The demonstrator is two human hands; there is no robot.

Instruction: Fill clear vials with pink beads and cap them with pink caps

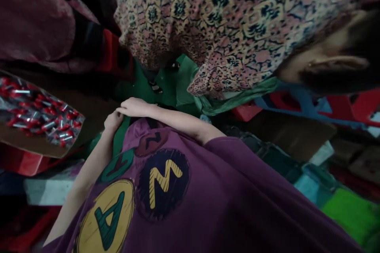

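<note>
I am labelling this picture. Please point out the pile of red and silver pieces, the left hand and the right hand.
Pile of red and silver pieces (38, 116): head view, middle of the heap.
Left hand (113, 120): head view, back of the hand.
Right hand (135, 106): head view, back of the hand.

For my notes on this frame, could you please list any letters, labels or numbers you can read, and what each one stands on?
"M", yellow on a dark round patch of the purple shirt.
"A", green on a yellow round patch.
Two further patches nearer the hands: letters unclear.
Red-and-silver small parts in the clear bag: no legible text.
</note>
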